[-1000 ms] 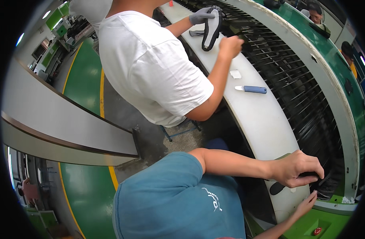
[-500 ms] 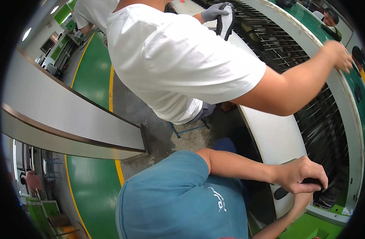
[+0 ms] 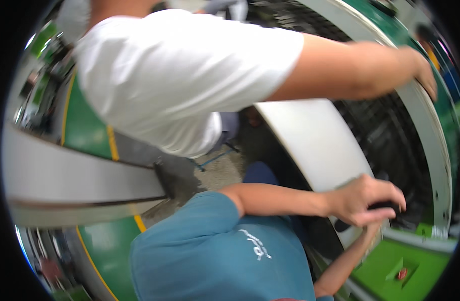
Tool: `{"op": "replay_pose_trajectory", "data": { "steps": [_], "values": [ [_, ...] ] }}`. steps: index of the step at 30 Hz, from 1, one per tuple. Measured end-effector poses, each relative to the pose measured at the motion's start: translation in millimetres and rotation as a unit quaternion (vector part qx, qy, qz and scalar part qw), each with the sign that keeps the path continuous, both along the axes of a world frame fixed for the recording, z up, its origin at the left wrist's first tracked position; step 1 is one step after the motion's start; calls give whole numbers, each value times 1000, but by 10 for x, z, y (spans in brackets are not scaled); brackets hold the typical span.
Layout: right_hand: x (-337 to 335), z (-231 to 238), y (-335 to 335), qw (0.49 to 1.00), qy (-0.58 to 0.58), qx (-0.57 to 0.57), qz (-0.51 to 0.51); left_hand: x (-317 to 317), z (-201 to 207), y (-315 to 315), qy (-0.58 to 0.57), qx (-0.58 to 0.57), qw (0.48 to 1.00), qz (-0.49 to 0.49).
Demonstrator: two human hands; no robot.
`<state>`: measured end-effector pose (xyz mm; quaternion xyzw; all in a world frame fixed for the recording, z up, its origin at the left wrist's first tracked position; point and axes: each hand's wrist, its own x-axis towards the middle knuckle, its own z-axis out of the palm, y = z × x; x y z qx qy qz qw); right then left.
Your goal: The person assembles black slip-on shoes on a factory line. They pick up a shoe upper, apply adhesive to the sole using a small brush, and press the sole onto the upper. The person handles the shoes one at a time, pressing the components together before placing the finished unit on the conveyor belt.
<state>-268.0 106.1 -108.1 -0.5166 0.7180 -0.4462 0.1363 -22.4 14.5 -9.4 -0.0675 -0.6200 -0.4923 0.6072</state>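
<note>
My left hand [image 3: 365, 200] reaches across from the teal-sleeved arm. Its thumb and fingers curl around a dark object [image 3: 383, 204], mostly covered by the hand, so its kind does not show. Lower down, my right hand [image 3: 372, 233] comes up under the left one, its fingers hidden behind it. A black rounded piece [image 3: 342, 226] shows below my left wrist, over the white bench top [image 3: 315, 135]; whether it belongs to the held object I cannot tell. Both hands are at the bench's near end, beside dark metal rods [image 3: 380, 125].
A co-worker in a white shirt [image 3: 159, 75] sits close on my left, one bare arm [image 3: 360, 70] stretched over the pale frame rail [image 3: 428, 125]. Close to my right hand is a green panel [image 3: 380, 276] with a red button [image 3: 401, 273]. A pale column [image 3: 79, 165] stands behind.
The view has swung, shifting the scene left and blurring it. The co-worker's shoe and gloved hand have nearly left the top edge. More of the green panel shows. My hands stay together.
</note>
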Motion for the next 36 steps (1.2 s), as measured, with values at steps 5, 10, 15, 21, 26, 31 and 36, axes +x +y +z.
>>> {"op": "replay_pose_trajectory", "data": {
  "steps": [5, 10, 15, 21, 26, 31, 36],
  "values": [
    [251, 349, 71, 925, -322, -195, -53, 46, -61, -157, -101, 22, 994, -33],
    [634, 893, 291, 856, -396, -332, -16, -12, -17, -193, -103, 17, 992, -63],
    [1181, 1242, 405, 859, -366, -358, -13, -14, -48, -151, -104, 39, 991, -75],
    [1512, 1191, 547, 886, -408, -220, -10, 16, -13, -158, -117, 36, 992, -43],
    [1576, 1140, 505, 887, -416, -197, 18, 49, -26, -174, -126, 83, 984, -98],
    [1640, 1126, 445, 899, -388, -200, 37, 59, -33, -170, -151, 107, 974, -129],
    [1631, 1111, 417, 919, -342, -193, 36, 51, -53, -163, -141, 164, 963, -159]
  ]
}}
